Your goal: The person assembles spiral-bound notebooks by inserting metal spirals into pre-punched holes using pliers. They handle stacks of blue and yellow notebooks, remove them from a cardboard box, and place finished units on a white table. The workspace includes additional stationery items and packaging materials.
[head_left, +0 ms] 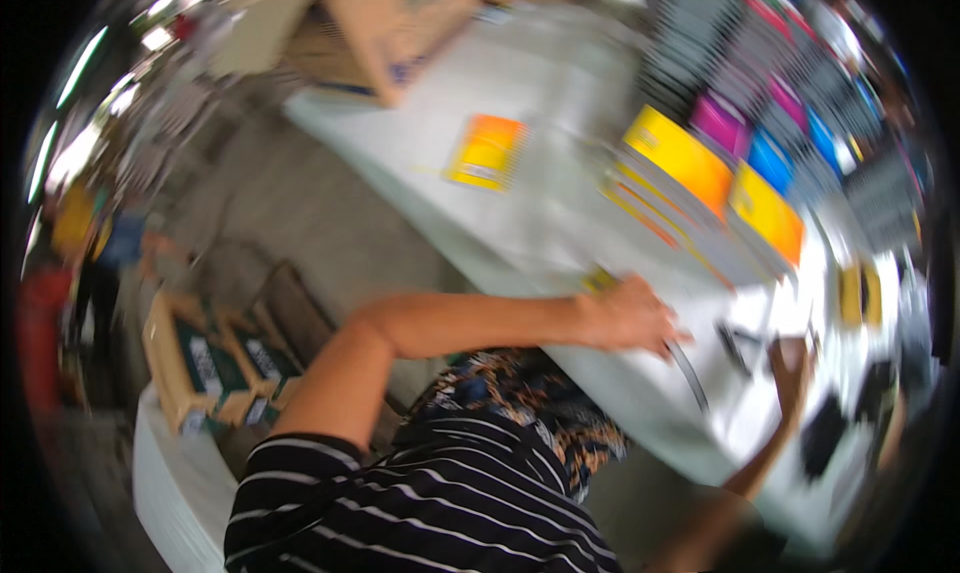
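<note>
The picture is tilted and blurred by motion. My left hand lies flat on the near edge of a white table, fingers stretched out beside a thin dark curved strip. A small yellow piece shows just behind the wrist. My right hand comes up from the lower right and sits on the table close to a small dark object; blur hides whether it grips anything. Stacks of yellow-orange booklets lie just beyond both hands.
A single orange-yellow booklet lies alone on the table. Magenta and blue stacks and dark rows sit farther right. A cardboard box stands at the far end. Open cartons rest on the floor at left.
</note>
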Motion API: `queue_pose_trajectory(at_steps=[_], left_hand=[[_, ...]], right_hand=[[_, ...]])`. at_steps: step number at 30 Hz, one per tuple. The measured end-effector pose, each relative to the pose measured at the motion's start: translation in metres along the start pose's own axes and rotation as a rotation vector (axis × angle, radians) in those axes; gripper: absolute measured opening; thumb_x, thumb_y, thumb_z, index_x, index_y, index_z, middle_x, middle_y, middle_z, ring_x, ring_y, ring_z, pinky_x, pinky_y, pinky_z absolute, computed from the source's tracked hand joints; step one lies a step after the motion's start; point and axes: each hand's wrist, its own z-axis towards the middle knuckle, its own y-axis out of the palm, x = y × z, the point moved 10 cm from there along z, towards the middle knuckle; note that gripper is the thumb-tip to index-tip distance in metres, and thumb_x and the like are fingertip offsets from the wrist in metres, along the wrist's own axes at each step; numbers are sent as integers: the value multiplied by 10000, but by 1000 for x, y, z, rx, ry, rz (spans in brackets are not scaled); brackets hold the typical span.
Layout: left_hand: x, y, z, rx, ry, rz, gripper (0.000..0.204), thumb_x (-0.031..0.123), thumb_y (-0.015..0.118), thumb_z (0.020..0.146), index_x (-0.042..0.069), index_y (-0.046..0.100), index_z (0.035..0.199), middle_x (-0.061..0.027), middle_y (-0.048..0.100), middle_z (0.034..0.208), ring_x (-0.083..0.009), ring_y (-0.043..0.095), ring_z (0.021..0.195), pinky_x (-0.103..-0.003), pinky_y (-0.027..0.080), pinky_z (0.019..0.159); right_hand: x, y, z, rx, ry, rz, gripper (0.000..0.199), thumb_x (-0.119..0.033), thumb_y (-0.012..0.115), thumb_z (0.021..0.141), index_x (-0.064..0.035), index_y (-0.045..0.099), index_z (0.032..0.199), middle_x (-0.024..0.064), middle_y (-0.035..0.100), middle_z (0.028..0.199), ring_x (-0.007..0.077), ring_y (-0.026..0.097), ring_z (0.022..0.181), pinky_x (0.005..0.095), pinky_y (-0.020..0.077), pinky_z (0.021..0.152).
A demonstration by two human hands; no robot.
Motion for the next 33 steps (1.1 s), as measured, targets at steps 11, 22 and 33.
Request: queue_pose_trajectory(at_steps=[11,22,33], left_hand=[[-33,-7,-18,32,-54,5,616,569,614,805,121,581,1227,-54,651,717,-267,661,667,-379,464,502],[-39,-13,-13,76,-1,-23,632,602,593,809,77,581,1162,-81,623,605,-312,670,666,-429,490,560],[-52,-19,-10,-13,-208,12,886,692,622,720,92,453,1350,-122,676,746,-310,692,669,-418,540,552]], right_hand=[[-19,-1,12,-228,-8,35,326,-117,417,982,43,547,1234,163,576,1214,263,541,1150,331,407,982],[17,-1,31,-46,19,464,422,-261,642,868,58,596,1141,147,635,1021,259,587,971,347,439,900],[23,-12,32,6,-213,719,707,-555,608,785,56,645,1138,237,597,1189,325,573,1089,424,401,990]])
